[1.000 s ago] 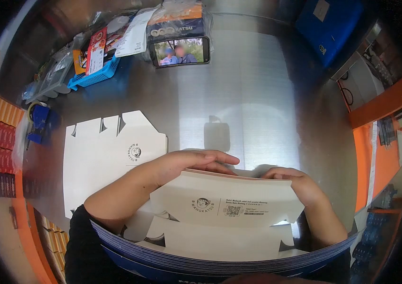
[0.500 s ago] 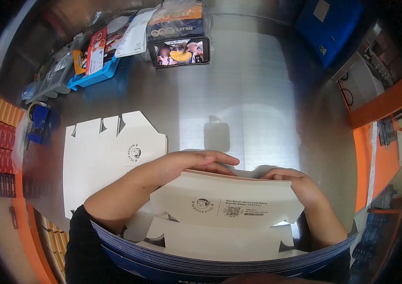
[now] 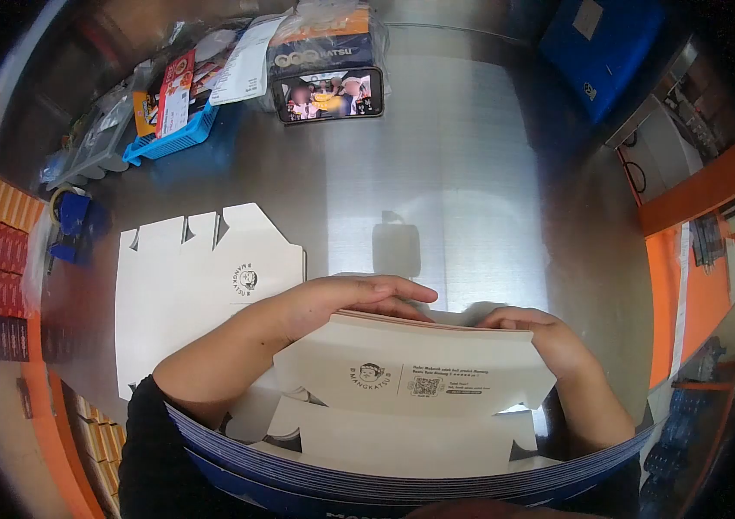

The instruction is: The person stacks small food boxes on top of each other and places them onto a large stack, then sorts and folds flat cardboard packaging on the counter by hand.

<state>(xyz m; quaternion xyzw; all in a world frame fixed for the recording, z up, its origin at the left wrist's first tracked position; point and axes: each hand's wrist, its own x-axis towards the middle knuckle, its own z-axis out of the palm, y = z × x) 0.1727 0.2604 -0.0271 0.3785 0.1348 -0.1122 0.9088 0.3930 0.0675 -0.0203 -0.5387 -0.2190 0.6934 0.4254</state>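
Observation:
A thick stack of flat cardboard box blanks (image 3: 410, 437) stands on edge, tilted against my body. Its inner faces are white with a printed logo and a code; blue outer sides show at the bottom edge. My left hand (image 3: 363, 298) reaches around the far side of the stack, fingers stretched along its top edge. On the other side, my right hand (image 3: 523, 320) holds the stack from behind with bent fingers, their tips partly hidden by the cardboard. Beside my left forearm, more white box blanks (image 3: 203, 285) lie flat on the metal table.
A phone (image 3: 330, 95) showing a video leans on a plastic-wrapped package (image 3: 320, 39) at the back. Left of it stands a blue basket (image 3: 173, 143) with packets and papers. A blue tape dispenser (image 3: 71, 225) sits at the left edge, a blue object (image 3: 601, 52) at the back right.
Only the picture on the phone has changed. My hands and the stack stay practically where they were.

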